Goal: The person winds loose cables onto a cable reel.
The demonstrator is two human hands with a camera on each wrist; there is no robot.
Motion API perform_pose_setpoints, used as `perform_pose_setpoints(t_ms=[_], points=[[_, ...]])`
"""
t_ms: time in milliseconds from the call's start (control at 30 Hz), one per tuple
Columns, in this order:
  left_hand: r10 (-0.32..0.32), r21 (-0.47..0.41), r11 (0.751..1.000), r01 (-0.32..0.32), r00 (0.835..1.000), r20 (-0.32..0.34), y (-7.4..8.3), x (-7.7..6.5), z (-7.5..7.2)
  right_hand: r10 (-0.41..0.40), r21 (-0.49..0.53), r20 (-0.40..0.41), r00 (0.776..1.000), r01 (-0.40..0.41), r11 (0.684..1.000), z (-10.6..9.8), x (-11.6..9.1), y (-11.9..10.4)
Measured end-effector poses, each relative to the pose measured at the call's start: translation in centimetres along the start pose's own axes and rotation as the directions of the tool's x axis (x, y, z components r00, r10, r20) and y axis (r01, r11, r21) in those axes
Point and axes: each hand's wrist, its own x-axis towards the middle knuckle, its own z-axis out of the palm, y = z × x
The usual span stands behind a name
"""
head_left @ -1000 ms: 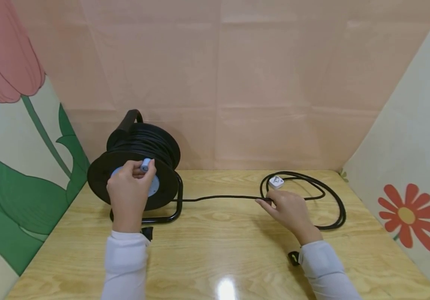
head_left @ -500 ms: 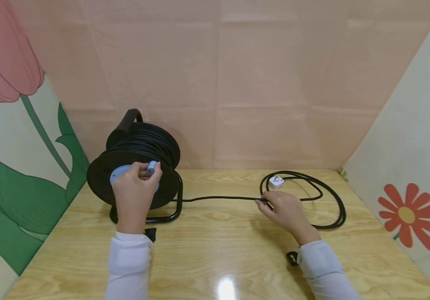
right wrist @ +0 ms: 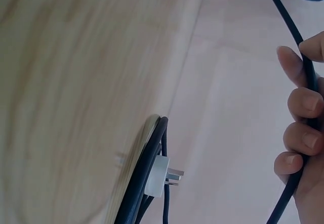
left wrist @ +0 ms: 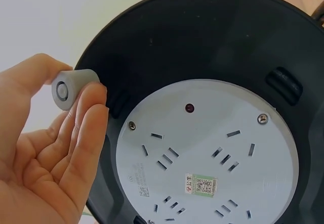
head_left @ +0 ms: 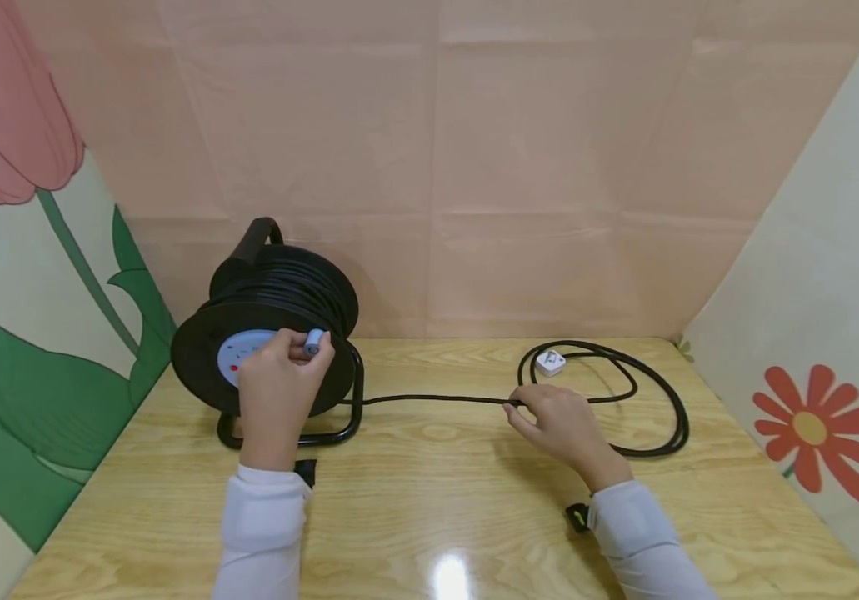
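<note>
On the left of the table stands a black cable reel (head_left: 200,354) wound with black cable. My left hand (head_left: 277,392) pinches its blue-grey crank knob (head_left: 313,341) between thumb and fingers, as the left wrist view also shows with the knob (left wrist: 76,87). The reel's round socket panel (left wrist: 202,143) faces me. A stretch of black cable (head_left: 436,397) runs from the reel's underside to my right hand (head_left: 564,425). That hand's fingers curl round the cable (right wrist: 284,201) in the right wrist view. Beyond it lie loose cable loops (head_left: 680,417) and a white plug (head_left: 551,362).
The wooden table (head_left: 429,492) backs onto a pink-covered wall (head_left: 429,167). A painted tulip panel (head_left: 17,333) stands at the left, a painted flower panel (head_left: 834,333) at the right. The reel's tubular stand (head_left: 357,417) rests on the table.
My left hand has moved rightward and slightly down with the knob, uncovering more of the socket panel. My right hand has shifted a little left with the cable.
</note>
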Motion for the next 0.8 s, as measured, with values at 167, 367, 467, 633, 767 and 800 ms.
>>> perform_pose_setpoints(t_ms=[167,367,467,633,767,800], points=[[0.016,0.010,1.000,-0.017,1.000,0.017,-0.1,-0.2,0.2,-0.025,-0.007,0.011,1.000,0.025,1.000,0.1,0.1,-0.2],[0.070,0.022,0.997,-0.071,0.997,0.045,-0.3,-0.6,0.6,-0.043,-0.013,0.005,0.999,0.043,0.999,0.1,0.1,-0.8],[0.096,0.024,0.995,-0.097,0.994,0.057,-0.3,-0.8,0.8,-0.074,-0.015,0.001,0.997,0.074,0.997,0.1,0.3,-1.2],[0.105,0.034,0.994,-0.108,0.991,0.089,-0.5,-1.1,1.2,-0.110,-0.010,0.002,0.994,0.110,0.994,0.2,0.5,-1.9],[0.100,0.037,0.994,-0.105,0.989,0.111,-0.7,-1.4,1.4,-0.104,0.004,0.046,0.994,0.103,0.995,0.2,0.6,-2.5],[0.102,0.035,0.994,-0.107,0.988,0.117,-0.7,-1.4,1.5,-0.099,0.010,0.059,0.993,0.098,0.995,0.2,0.6,-2.6]])
